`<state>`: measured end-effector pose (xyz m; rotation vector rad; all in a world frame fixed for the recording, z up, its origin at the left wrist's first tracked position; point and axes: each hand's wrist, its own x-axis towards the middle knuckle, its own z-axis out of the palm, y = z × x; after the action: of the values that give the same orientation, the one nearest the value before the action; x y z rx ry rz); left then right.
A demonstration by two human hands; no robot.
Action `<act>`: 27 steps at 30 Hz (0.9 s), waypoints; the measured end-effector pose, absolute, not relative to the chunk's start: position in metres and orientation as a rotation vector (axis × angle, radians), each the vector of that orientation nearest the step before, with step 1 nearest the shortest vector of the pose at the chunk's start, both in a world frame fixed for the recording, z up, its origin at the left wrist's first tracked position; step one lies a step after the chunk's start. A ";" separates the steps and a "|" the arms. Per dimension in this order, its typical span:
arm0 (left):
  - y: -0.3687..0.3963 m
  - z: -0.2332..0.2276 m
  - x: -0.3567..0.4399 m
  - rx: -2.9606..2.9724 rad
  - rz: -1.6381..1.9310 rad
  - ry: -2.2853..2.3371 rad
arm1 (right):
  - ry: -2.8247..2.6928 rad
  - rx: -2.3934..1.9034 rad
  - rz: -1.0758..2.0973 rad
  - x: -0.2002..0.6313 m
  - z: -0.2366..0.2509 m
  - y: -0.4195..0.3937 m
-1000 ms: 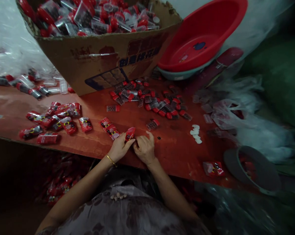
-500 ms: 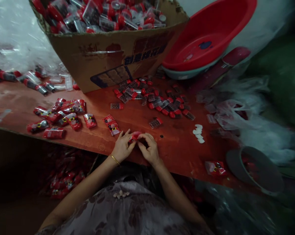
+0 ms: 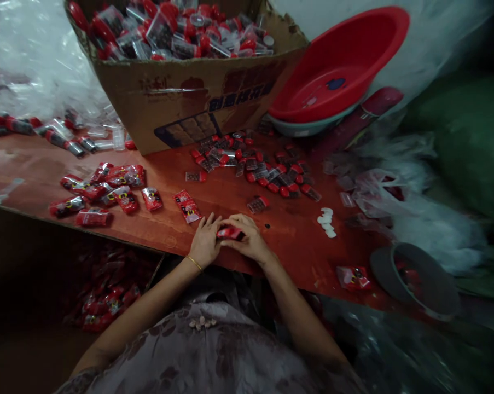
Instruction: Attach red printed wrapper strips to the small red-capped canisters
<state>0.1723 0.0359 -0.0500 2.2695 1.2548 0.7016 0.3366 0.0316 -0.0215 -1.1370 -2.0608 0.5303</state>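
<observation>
Both hands meet at the near edge of the red tabletop (image 3: 238, 189). The left hand (image 3: 204, 242), with a gold bangle (image 3: 196, 263) on its wrist, and the right hand (image 3: 250, 241) pinch a small red packet (image 3: 229, 232) between their fingertips; each hand is closed on one end of it, and the packet sits just above the tabletop between them.

Just beyond the left hand lie two red sachets (image 3: 187, 206), side by side. Further left is a loose cluster of wrapped packets (image 3: 103, 191). Beyond the hands a single clear case with a red cap (image 3: 258, 204) lies alone, and behind it a scattered pile of such cases (image 3: 255, 167) spreads toward a big cardboard box (image 3: 189, 93), which is heaped with the same cases. A small dark speck (image 3: 267, 225) sits just right of the right hand, and a little stack of white discs (image 3: 326, 221) lies farther right.

A red basin (image 3: 341, 65) leans against the box's right side, nested in a pale one. At the right edge are crumpled clear bags (image 3: 394, 197), one lone packet (image 3: 353, 277) near the tabletop's edge, and a grey bowl (image 3: 414, 282).
</observation>
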 end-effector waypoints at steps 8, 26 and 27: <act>0.023 -0.053 0.166 2.121 0.881 1.330 | -1.970 -1.180 0.501 0.326 -0.032 0.042; 0.037 -0.027 0.164 1.889 0.975 1.170 | -1.973 -1.307 0.315 0.343 -0.030 0.023; 0.036 -0.028 0.165 1.897 0.976 1.171 | -1.990 -1.312 0.263 0.342 -0.028 0.022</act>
<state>0.1645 0.0363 -0.0279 1.8967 1.1708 0.9764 0.3423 0.0225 -0.0280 -1.3123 -1.9901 0.2628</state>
